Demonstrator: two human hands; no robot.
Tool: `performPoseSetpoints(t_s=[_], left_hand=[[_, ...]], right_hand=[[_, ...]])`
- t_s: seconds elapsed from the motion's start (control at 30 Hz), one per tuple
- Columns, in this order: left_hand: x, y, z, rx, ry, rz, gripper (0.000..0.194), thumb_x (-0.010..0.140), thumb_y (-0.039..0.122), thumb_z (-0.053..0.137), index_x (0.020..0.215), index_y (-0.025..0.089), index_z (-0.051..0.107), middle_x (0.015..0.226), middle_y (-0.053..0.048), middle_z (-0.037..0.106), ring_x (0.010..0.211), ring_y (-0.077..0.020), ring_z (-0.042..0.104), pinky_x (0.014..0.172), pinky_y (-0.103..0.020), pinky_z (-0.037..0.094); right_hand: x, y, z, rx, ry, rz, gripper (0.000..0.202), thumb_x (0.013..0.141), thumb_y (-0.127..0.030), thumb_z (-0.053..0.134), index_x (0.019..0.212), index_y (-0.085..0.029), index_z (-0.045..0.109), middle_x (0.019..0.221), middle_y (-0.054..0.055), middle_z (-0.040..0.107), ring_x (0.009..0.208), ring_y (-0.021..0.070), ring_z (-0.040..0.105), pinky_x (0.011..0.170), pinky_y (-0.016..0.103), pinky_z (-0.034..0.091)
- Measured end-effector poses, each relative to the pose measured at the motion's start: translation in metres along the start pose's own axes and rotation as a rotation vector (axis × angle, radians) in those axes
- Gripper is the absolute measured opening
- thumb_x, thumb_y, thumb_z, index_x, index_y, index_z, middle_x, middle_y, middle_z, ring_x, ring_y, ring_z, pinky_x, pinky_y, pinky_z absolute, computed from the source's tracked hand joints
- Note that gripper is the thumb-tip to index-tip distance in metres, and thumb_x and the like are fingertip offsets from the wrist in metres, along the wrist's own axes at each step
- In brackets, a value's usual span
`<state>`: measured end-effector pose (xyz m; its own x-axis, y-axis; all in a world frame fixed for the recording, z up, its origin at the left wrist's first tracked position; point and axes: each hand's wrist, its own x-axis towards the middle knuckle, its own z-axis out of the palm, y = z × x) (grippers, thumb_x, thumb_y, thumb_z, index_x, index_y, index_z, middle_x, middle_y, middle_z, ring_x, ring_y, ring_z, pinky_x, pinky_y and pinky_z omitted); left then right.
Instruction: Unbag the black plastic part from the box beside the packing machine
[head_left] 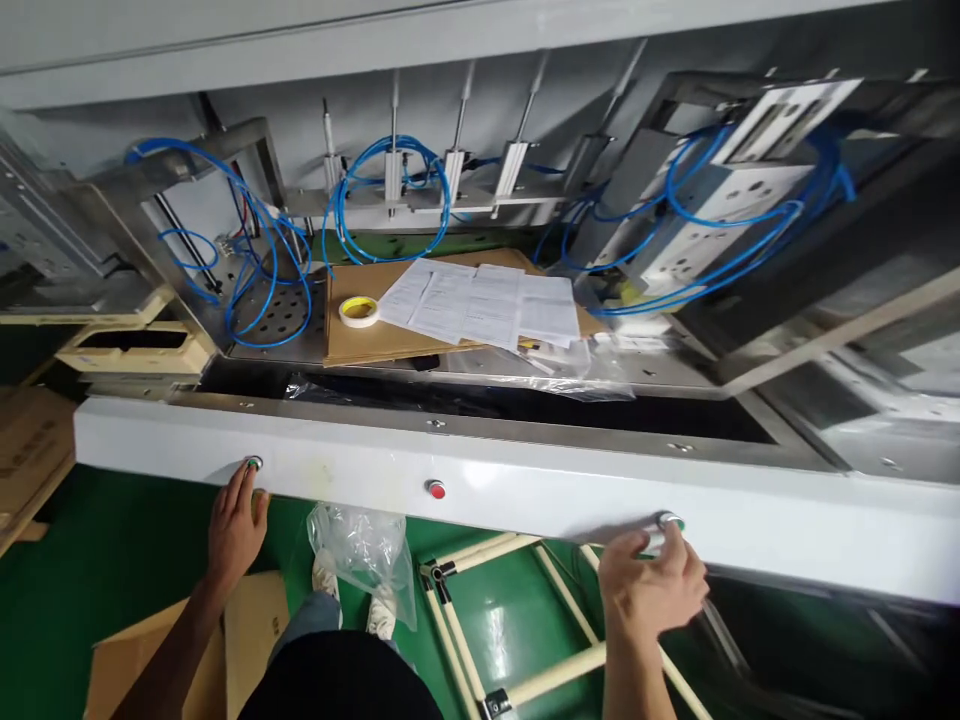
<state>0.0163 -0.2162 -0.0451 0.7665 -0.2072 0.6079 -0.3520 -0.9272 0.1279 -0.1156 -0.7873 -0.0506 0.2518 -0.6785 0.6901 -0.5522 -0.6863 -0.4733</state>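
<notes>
With its fingers stretched out, my left hand [238, 525] rests a fingertip at the left green push button [253, 463] on the white front panel [525, 487] of a machine. Over to the right, my right hand [651, 588] reaches another green push button [680, 523] in a metal ring. Its fingers are bent a little and apart, with no object visible in them. Between the two hands sits a red push button [436, 489], which neither hand touches.
Behind the panel, papers [480, 302] and a tape roll [358, 311] lie on cardboard [341, 345]. Blue air hoses [390, 200] coil around metal cylinders. Below are a clear plastic bag [364, 555], a tubular frame [559, 675] and a cardboard box [255, 625] on the green floor.
</notes>
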Motion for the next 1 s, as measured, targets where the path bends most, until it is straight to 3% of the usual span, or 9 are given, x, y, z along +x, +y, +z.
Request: performPoseSetpoints(t_s=[0.07, 0.17, 0.23, 0.3, 0.4, 0.53, 0.67, 0.83, 1.0], left_hand=[[0.005, 0.005, -0.005, -0.036, -0.006, -0.035, 0.065, 0.106, 0.033, 0.056, 0.165, 0.021, 0.032, 0.15, -0.022, 0.061, 0.135, -0.0398, 0.063, 0.106, -0.055, 0.055], [0.024, 0.018, -0.008, -0.083, -0.026, -0.022, 0.061, 0.106, 0.036, 0.056, 0.162, 0.02, 0.038, 0.155, -0.02, 0.058, 0.143, -0.0372, 0.056, 0.116, -0.056, 0.049], [0.048, 0.029, -0.004, -0.107, -0.073, 0.043, 0.057, 0.107, 0.038, 0.052, 0.16, 0.02, 0.041, 0.16, -0.018, 0.054, 0.148, -0.0347, 0.052, 0.123, -0.056, 0.042], [0.078, 0.037, 0.005, -0.124, -0.13, 0.088, 0.054, 0.108, 0.04, 0.048, 0.157, 0.018, 0.046, 0.164, -0.017, 0.05, 0.152, -0.0331, 0.048, 0.128, -0.055, 0.036], [0.125, 0.038, 0.024, -0.155, -0.238, 0.067, 0.052, 0.108, 0.041, 0.043, 0.153, 0.016, 0.053, 0.164, -0.017, 0.05, 0.153, -0.0328, 0.047, 0.131, -0.056, 0.032], [0.166, 0.025, 0.049, -0.205, -0.327, 0.025, 0.049, 0.106, 0.043, 0.047, 0.141, 0.015, 0.065, 0.148, -0.019, 0.065, 0.145, -0.0368, 0.055, 0.129, -0.063, 0.031], [0.183, 0.014, 0.066, -0.272, -0.38, 0.005, 0.038, 0.103, 0.048, 0.054, 0.114, 0.02, 0.076, 0.12, -0.015, 0.079, 0.122, -0.0365, 0.069, 0.122, -0.066, 0.038], [0.187, 0.004, 0.073, -0.381, -0.351, -0.047, 0.038, 0.103, 0.047, 0.055, 0.129, 0.023, 0.07, 0.142, -0.012, 0.071, 0.134, -0.0333, 0.062, 0.123, -0.061, 0.041], [0.187, -0.02, 0.063, -0.479, -0.26, -0.109, 0.039, 0.104, 0.042, 0.053, 0.132, 0.019, 0.068, 0.15, -0.014, 0.064, 0.141, -0.0303, 0.058, 0.122, -0.051, 0.046]], right_hand=[[-0.007, -0.016, -0.003, -0.003, 0.034, -0.015, 0.049, 0.096, -0.039, 0.056, 0.13, -0.006, 0.07, 0.107, 0.03, 0.071, 0.096, 0.0472, 0.065, 0.076, 0.063, 0.047], [-0.03, -0.073, -0.005, 0.083, 0.006, -0.164, 0.055, 0.097, -0.04, 0.059, 0.142, -0.008, 0.061, 0.124, 0.029, 0.068, 0.114, 0.0476, 0.063, 0.09, 0.066, 0.049], [-0.049, -0.125, -0.005, 0.201, -0.118, -0.373, 0.053, 0.099, -0.041, 0.059, 0.145, -0.014, 0.059, 0.126, 0.021, 0.071, 0.115, 0.038, 0.066, 0.096, 0.056, 0.053], [-0.064, -0.178, -0.004, 0.298, -0.339, -0.621, 0.051, 0.102, -0.04, 0.056, 0.149, -0.021, 0.056, 0.141, 0.018, 0.066, 0.131, 0.0352, 0.061, 0.111, 0.055, 0.046], [-0.075, -0.232, 0.0, 0.295, -0.506, -0.878, 0.059, 0.105, -0.046, 0.053, 0.159, -0.024, 0.046, 0.155, 0.015, 0.059, 0.146, 0.0327, 0.05, 0.123, 0.054, 0.034], [-0.073, -0.245, 0.009, 0.221, -0.603, -0.93, 0.067, 0.105, -0.049, 0.053, 0.165, -0.024, 0.037, 0.162, 0.015, 0.053, 0.151, 0.0328, 0.046, 0.124, 0.054, 0.032], [-0.072, -0.24, 0.01, 0.175, -0.641, -0.9, 0.07, 0.104, -0.049, 0.054, 0.167, -0.026, 0.033, 0.163, 0.014, 0.052, 0.152, 0.0334, 0.046, 0.125, 0.055, 0.033], [-0.071, -0.248, 0.005, 0.167, -0.669, -0.881, 0.065, 0.104, -0.048, 0.057, 0.162, -0.025, 0.043, 0.162, 0.015, 0.054, 0.152, 0.0338, 0.046, 0.124, 0.055, 0.035], [-0.067, -0.253, 0.003, 0.16, -0.674, -0.856, 0.063, 0.1, -0.048, 0.062, 0.158, -0.026, 0.05, 0.167, 0.014, 0.047, 0.156, 0.0372, 0.038, 0.121, 0.057, 0.038]])
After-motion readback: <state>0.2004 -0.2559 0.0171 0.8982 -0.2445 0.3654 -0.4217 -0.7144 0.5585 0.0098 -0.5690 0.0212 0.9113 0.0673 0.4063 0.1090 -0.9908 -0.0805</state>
